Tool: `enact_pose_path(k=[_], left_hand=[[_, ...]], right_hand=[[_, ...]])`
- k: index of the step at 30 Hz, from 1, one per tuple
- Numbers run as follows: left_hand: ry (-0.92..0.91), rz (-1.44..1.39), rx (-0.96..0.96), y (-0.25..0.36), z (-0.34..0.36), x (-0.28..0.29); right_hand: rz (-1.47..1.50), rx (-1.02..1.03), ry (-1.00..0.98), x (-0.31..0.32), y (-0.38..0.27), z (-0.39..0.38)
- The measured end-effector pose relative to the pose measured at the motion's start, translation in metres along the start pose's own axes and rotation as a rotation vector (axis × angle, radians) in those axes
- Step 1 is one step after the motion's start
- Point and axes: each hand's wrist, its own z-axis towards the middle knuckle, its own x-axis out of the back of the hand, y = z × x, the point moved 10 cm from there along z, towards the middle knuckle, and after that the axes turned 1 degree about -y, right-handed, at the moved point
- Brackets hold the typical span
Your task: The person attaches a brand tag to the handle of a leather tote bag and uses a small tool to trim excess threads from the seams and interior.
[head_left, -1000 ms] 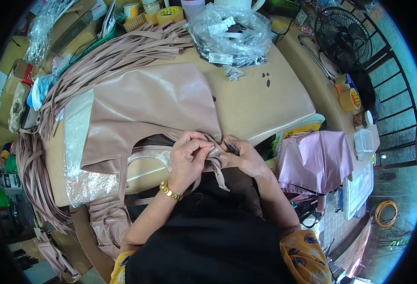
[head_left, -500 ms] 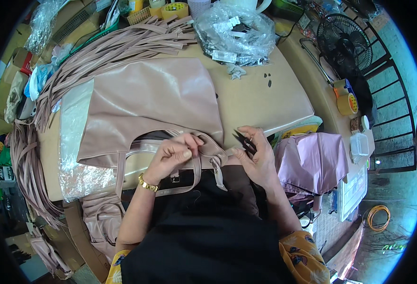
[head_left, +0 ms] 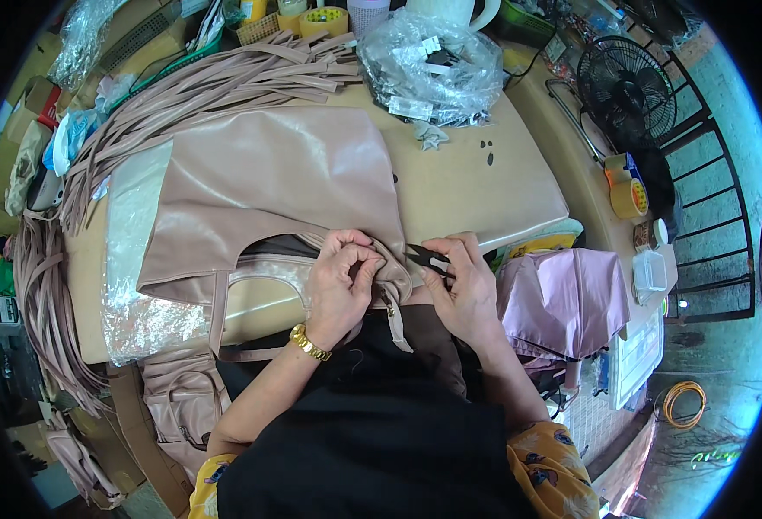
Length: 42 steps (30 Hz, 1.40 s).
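Note:
A dusty-pink faux-leather bag (head_left: pixel 268 164) lies on the padded tan work surface, its handle opening toward me, over a crinkled clear plastic sheet (head_left: pixel 147 320). A strap (head_left: pixel 221 311) hangs from it. My left hand (head_left: pixel 342 285), closed, pinches the bag's edge at the right end of the opening, where a pale zipper end (head_left: pixel 396 324) dangles; exactly what the fingertips hold is partly hidden. My right hand (head_left: pixel 463 290) is closed around small black thread snips (head_left: pixel 424 256), their tips pointing left at that same spot.
Bundles of pink strips (head_left: pixel 199 86) lie behind and left. A bag of wrapped hardware (head_left: pixel 428 69) sits at the back, lilac fabric (head_left: pixel 562 303) at the right, beside a side table with tape rolls (head_left: pixel 627 197) and a black fan (head_left: pixel 627 91). Folded pink bags (head_left: pixel 182 402) lie lower left.
My left hand lifted off the bag edge half a second ago and has returned to pinch it. The snips in my right hand rose, turned, and now point at the edge.

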Motion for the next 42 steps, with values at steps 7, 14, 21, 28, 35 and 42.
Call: enact_pose_path(k=[7,14,21,28,35,42], left_hand=[[-0.078,0.010,0.031,-0.004,0.004,-0.002],[-0.082,0.014,0.065,-0.005,0.003,-0.004],[-0.060,0.029,-0.070,0.008,0.002,-0.001],[-0.005,0.230,-0.340,0.036,-0.012,-0.003],[-0.133,0.055,-0.121,0.015,-0.008,-0.005],[-0.351,-0.120,0.007,0.010,-0.007,-0.013]], right_hand=[[-0.310,0.209,-0.159,-0.012,-0.038,0.011],[-0.514,0.317,-0.244,-0.021,-0.060,0.022],[-0.447,0.249,-0.193,-0.023,-0.044,0.016],[-0.072,-0.017,0.018,0.016,0.002,0.020],[-0.225,0.219,-0.120,0.005,-0.032,0.003],[-0.429,0.381,-0.138,-0.002,-0.052,-0.004]])
